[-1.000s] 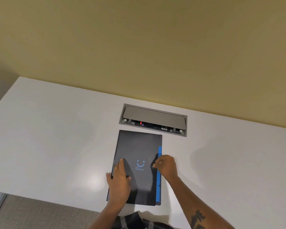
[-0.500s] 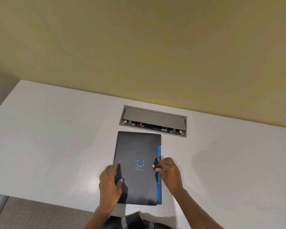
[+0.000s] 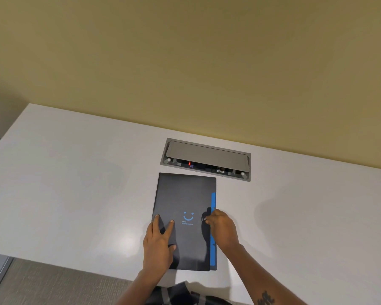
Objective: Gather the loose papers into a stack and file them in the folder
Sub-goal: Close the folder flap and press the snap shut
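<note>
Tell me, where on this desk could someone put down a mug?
Two wide bare patches: left of the black folder out to the white table edge, and right of it, beyond the right hand. It is crowded in the middle, where the left hand presses the folder, just in front of the grey outlet box.

The closed black folder (image 3: 185, 216) on the table (image 3: 75, 194) bore a blue smiling-face sign with two small hearts for eyes (image 3: 188, 216), and beneath it ran two short lines of pale blue lettering too small and blurred to read. In the grey power box (image 3: 207, 159) set into the table behind the folder, a small white label (image 3: 220, 171) carried dark characters that could not be made out. Beside a red light there stood a tiny blue mark (image 3: 191, 165), equally unreadable.
</note>
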Demonstrator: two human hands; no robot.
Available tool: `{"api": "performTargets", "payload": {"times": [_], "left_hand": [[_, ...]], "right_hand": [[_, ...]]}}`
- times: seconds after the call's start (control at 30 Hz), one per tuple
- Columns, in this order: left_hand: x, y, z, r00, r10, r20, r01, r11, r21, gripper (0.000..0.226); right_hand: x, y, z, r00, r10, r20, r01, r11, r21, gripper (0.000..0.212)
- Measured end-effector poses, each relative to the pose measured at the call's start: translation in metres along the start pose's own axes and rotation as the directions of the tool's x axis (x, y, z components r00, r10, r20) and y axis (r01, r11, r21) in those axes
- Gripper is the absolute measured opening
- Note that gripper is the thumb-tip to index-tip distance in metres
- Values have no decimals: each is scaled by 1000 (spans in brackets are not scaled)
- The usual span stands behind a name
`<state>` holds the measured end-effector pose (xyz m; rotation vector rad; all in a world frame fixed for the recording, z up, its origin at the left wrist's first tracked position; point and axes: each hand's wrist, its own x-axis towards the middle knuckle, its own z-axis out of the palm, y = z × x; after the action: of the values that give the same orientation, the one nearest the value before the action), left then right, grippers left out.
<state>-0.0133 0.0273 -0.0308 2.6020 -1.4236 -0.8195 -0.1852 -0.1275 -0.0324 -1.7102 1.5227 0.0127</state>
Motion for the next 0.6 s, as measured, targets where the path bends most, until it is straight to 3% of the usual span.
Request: {"api": "performTargets", "payload": {"times": [0.3,0.6], "left_hand": [[1,1,-1,1000,-11,3,11,1000,11,81],[2,1,3,1000,-26,10,26,999,24,82]], "right_hand": [[6,-11,0,998,-47,35,53,984,-173,27],[12,-15,1,998,-36,43,45,973,-226,30]]}}
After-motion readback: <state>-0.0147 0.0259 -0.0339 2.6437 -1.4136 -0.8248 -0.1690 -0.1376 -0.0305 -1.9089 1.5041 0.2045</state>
